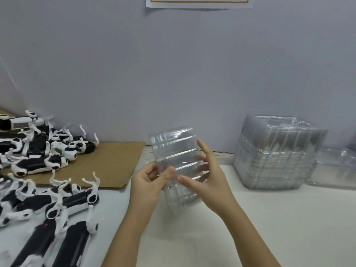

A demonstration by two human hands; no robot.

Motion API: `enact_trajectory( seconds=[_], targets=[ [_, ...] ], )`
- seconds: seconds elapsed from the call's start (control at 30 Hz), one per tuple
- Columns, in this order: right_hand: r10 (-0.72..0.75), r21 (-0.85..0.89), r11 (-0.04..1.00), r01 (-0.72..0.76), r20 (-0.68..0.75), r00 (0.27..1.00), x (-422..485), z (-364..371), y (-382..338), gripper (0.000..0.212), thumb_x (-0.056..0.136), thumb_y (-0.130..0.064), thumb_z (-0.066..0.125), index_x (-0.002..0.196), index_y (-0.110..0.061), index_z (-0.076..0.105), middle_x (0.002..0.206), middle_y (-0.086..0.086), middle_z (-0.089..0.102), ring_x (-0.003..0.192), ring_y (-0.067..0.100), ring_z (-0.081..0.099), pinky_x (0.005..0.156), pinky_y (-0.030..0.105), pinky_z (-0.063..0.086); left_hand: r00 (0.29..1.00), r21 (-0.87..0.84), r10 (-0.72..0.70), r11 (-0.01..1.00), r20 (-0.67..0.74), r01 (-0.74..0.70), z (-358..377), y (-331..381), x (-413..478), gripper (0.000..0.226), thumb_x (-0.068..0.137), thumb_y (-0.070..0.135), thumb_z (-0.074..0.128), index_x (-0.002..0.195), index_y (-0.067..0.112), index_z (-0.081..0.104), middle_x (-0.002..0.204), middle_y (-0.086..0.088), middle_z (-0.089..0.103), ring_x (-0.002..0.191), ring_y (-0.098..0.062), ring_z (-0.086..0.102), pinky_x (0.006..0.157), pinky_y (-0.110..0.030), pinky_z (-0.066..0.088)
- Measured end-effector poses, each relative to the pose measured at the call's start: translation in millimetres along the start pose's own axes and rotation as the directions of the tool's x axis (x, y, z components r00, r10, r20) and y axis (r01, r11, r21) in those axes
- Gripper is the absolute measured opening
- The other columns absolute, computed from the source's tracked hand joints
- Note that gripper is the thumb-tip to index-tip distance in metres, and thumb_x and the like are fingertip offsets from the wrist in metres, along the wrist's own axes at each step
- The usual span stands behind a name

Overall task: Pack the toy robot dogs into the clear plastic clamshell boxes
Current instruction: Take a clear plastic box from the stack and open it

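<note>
Head view, box: a clear ribbed plastic clamshell box (pixel 174 149) is held upright above the white table (pixel 260 228), mid-frame.
Left grip: the left hand (pixel 148 183) pinches its lower left edge.
Right grip: the right hand (pixel 209 182) is clamped on the lower right edge, thumb in front.
Handling: likely light, thin, springy and slick; best held by the rims.
Dogs: black-and-white toy robot dogs (pixel 50 160) are heaped at left, unpacked.

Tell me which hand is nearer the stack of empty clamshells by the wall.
Right. The right hand holds the clear box just left of the stack; the left hand grips the box's far side, further away.
</note>
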State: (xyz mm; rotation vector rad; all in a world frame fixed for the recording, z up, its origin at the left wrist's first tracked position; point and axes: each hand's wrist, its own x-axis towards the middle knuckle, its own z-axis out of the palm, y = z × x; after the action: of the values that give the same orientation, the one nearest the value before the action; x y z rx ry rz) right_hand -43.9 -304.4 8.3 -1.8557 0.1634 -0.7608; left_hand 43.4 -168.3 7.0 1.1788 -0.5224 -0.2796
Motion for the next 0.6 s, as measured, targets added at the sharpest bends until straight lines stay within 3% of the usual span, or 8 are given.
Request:
enact_trajectory(
  seconds=[0.13,0.33,0.5,0.6],
  targets=[
    [0.019,0.042,0.999,-0.019,-0.007,1.0,-3,-5,1,0.095,0.072,-0.025,0.087,0.143,-0.053,0.03,0.108,-0.032,0.055,0.094,0.003,0.064,0.07,0.018,0.053,1.0,0.096,-0.015,0.995,-0.002,0.015,3,0,3,0.036,0.065,0.032,0.076,0.096,0.016,0.072,0.093,-0.005,0.076,0.089,-0.021,0.072,0.072,-0.03,0.06],
    [0.034,0.115,0.993,-0.027,-0.062,0.998,1,-8,7,0.084,0.07,-0.015,0.087,0.126,-0.063,0.046,0.101,-0.017,0.065,0.078,0.007,0.065,0.068,0.021,0.053,1.0,0.12,0.017,0.993,-0.014,-0.015,0,0,3,0.036,0.064,0.031,0.076,0.096,0.013,0.072,0.093,-0.006,0.076,0.087,-0.02,0.073,0.075,-0.034,0.06],
    [0.025,0.136,0.991,-0.01,-0.108,0.994,5,-17,8,0.079,0.074,-0.011,0.083,0.123,-0.063,0.05,0.095,-0.019,0.066,0.069,0.005,0.059,0.068,0.021,0.053,1.0,0.101,0.016,0.995,-0.016,-0.014,-7,-1,4,0.036,0.067,0.029,0.075,0.097,0.01,0.071,0.09,-0.007,0.076,0.081,-0.017,0.073,0.069,-0.03,0.06],
    [0.013,0.126,0.992,0.002,-0.116,0.993,4,-22,7,0.077,0.077,-0.015,0.081,0.127,-0.062,0.045,0.097,-0.017,0.064,0.07,0.003,0.059,0.067,0.021,0.053,0.999,-0.002,-0.038,0.999,0.002,0.038,-11,-4,6,0.027,0.067,0.025,0.075,0.091,0.013,0.074,0.088,-0.007,0.076,0.078,-0.017,0.073,0.062,-0.027,0.059]
  ],
)
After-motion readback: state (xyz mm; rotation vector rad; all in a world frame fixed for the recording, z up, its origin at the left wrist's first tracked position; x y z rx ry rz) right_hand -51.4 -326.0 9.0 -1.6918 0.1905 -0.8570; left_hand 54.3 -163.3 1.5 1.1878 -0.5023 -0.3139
